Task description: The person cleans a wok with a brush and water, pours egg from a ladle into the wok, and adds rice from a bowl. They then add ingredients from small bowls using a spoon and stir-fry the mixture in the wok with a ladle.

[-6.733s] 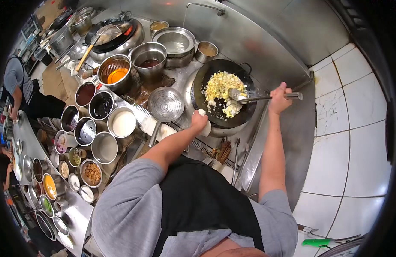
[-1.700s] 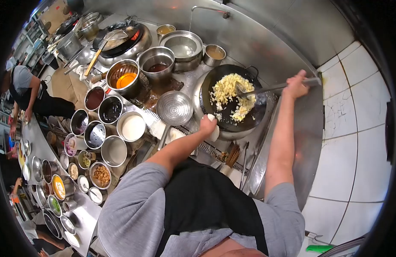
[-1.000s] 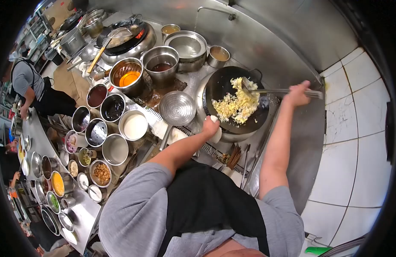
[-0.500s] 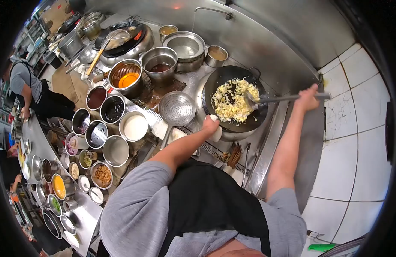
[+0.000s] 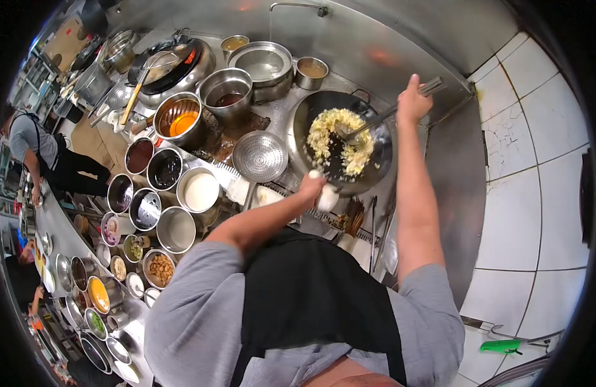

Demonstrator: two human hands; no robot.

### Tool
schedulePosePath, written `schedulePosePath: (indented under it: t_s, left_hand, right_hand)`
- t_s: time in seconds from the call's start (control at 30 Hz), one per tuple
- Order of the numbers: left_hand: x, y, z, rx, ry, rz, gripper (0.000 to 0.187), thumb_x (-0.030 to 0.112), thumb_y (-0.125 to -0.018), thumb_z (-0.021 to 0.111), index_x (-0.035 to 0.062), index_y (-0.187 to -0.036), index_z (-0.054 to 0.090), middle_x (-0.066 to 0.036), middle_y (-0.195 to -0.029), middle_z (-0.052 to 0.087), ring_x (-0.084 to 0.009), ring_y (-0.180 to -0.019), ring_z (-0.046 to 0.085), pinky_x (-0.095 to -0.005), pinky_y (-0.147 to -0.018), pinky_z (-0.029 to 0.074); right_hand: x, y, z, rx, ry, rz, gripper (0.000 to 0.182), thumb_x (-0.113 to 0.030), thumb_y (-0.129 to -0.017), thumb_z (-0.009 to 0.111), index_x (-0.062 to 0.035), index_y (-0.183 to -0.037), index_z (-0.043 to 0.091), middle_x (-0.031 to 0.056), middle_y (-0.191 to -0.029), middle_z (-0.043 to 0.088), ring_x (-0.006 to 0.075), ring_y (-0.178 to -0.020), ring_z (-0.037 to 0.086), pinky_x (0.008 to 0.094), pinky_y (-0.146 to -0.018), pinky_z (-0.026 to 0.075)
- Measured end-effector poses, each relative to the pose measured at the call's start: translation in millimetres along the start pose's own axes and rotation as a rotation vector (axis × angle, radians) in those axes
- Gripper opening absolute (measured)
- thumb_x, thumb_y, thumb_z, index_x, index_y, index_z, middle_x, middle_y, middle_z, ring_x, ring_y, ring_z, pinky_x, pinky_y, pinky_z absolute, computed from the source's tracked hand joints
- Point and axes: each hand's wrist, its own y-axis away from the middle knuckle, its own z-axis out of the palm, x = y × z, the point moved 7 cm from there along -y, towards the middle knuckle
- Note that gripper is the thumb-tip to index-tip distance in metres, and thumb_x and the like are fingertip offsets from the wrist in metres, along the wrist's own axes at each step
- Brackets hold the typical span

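My left hand (image 5: pixel 312 187) is closed around a white cloth (image 5: pixel 327 198) at the near left rim of a dark wok (image 5: pixel 375 169). The wok sits on a metal stove ring. Yellow and white bits that look like scrambled egg (image 5: pixel 357 158) lie curved along its far and right sides, with dark metal bare in the middle. High at the right, my right hand (image 5: pixel 414 104) grips the handle of a long metal ladle (image 5: pixel 374 121). The ladle's head rests among the bits and is partly hidden by them.
A perforated strainer (image 5: pixel 260 157) lies left of the wok. Beyond it stand a pot of orange liquid (image 5: pixel 184 124), a steel pot (image 5: pixel 226 97) and a second wok (image 5: pixel 162 74). Several ingredient containers (image 5: pixel 177 229) fill the left counter. Another person (image 5: pixel 37 145) stands far left.
My right hand has drawn the ladle inward and raised its handle, sweeping the egg bits into a curve. The view has shifted slightly. My left hand stays on the cloth at the rim.
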Motion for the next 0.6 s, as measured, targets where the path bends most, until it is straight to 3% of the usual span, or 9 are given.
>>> schedulePosePath:
  t_s: [0.03, 0.1, 0.13, 0.2, 0.23, 0.3, 0.37, 0.53, 0.6]
  left_hand:
    - [-18, 12, -3, -0.074, 0.159, -0.036, 0.029, 0.006, -0.076, 0.062, -0.0012, -0.104, 0.06, -0.013, -0.092, 0.067, -0.0236, -0.08, 0.066, -0.0376, -0.072, 0.055]
    - [-28, 54, -32, 0.077, 0.149, -0.082, 0.028, 0.005, -0.077, 0.062, -0.0023, -0.104, 0.059, -0.013, -0.094, 0.067, -0.0228, -0.079, 0.066, -0.0373, -0.07, 0.054]
    - [-15, 63, -33, 0.114, 0.052, 0.062, 0.03, 0.005, -0.076, 0.062, -0.0033, -0.105, 0.059, -0.015, -0.099, 0.066, -0.0241, -0.081, 0.065, -0.0388, -0.069, 0.053]
    - [-8, 36, -15, 0.14, 0.076, -0.015, 0.033, 0.006, -0.076, 0.063, -0.0039, -0.107, 0.058, -0.016, -0.1, 0.066, -0.0252, -0.082, 0.065, -0.0391, -0.071, 0.053]
    - [0, 17, -8, 0.16, 0.097, -0.078, 0.036, 0.007, -0.076, 0.063, -0.0045, -0.109, 0.057, -0.017, -0.102, 0.065, -0.0263, -0.084, 0.065, -0.0393, -0.072, 0.053]
    - [29, -2, -1, 0.138, -0.147, -0.068, 0.037, 0.01, -0.075, 0.063, -0.0045, -0.108, 0.053, -0.016, -0.096, 0.064, -0.0282, -0.082, 0.064, -0.0415, -0.07, 0.053]
    - [13, 4, -4, 0.009, 0.008, -0.019, 0.034, 0.009, -0.076, 0.061, -0.0021, -0.107, 0.052, -0.015, -0.094, 0.063, -0.0264, -0.079, 0.063, -0.0405, -0.067, 0.054]
    - [-27, 41, -40, -0.02, 0.119, 0.119, 0.028, 0.004, -0.078, 0.057, 0.002, -0.106, 0.054, -0.012, -0.091, 0.062, -0.0262, -0.078, 0.063, -0.0418, -0.067, 0.054]
    - [-29, 34, -26, 0.045, 0.192, 0.004, 0.026, 0.004, -0.078, 0.059, 0.0008, -0.104, 0.056, -0.012, -0.089, 0.062, -0.0262, -0.078, 0.064, -0.0413, -0.068, 0.053]
  right_hand:
    - [-16, -12, -6, 0.0, -0.003, -0.005, 0.033, -0.016, -0.088, 0.069, -0.01, -0.07, 0.041, -0.0033, -0.049, 0.039, 0.0064, -0.037, 0.036, 0.0256, -0.035, 0.031]
    - [-57, -35, -11, -0.128, -0.407, 0.431, 0.027, -0.018, -0.087, 0.07, -0.0059, -0.075, 0.049, 0.0019, -0.054, 0.048, 0.0097, -0.041, 0.044, 0.0281, -0.038, 0.036]
    - [-77, -38, -15, -0.126, -0.418, 0.426, 0.027, -0.018, -0.087, 0.07, -0.0059, -0.075, 0.049, 0.0019, -0.054, 0.048, 0.0097, -0.041, 0.044, 0.0281, -0.038, 0.036]
    - [-108, -13, -21, -0.219, -0.427, 0.413, 0.027, -0.02, -0.085, 0.072, -0.0061, -0.082, 0.048, 0.0014, -0.054, 0.047, 0.0084, -0.039, 0.043, 0.0253, -0.033, 0.032]
    - [-115, 12, -22, -0.195, -0.292, 0.453, 0.028, -0.02, -0.085, 0.072, -0.0057, -0.077, 0.05, 0.0023, -0.056, 0.05, 0.01, -0.039, 0.043, 0.0277, -0.035, 0.034]
    - [-45, 27, -6, -0.112, -0.205, 0.232, 0.029, -0.019, -0.085, 0.071, -0.0052, -0.071, 0.05, 0.0032, -0.056, 0.053, 0.0128, -0.037, 0.042, 0.0306, -0.036, 0.036]
    - [-27, 10, -14, -0.048, -0.192, 0.152, 0.03, -0.018, -0.086, 0.07, -0.0048, -0.067, 0.05, 0.0045, -0.059, 0.056, 0.0154, -0.037, 0.044, 0.0333, -0.038, 0.038]
    - [-110, -30, -34, -0.12, -0.407, 0.353, 0.03, -0.015, -0.088, 0.068, -0.008, -0.07, 0.044, 0.0005, -0.053, 0.046, 0.009, -0.037, 0.04, 0.0263, -0.034, 0.032]
    - [-123, -6, -36, -0.196, -0.352, 0.4, 0.031, -0.016, -0.088, 0.068, -0.0088, -0.073, 0.042, -0.0016, -0.052, 0.042, 0.0062, -0.038, 0.037, 0.0247, -0.032, 0.029]
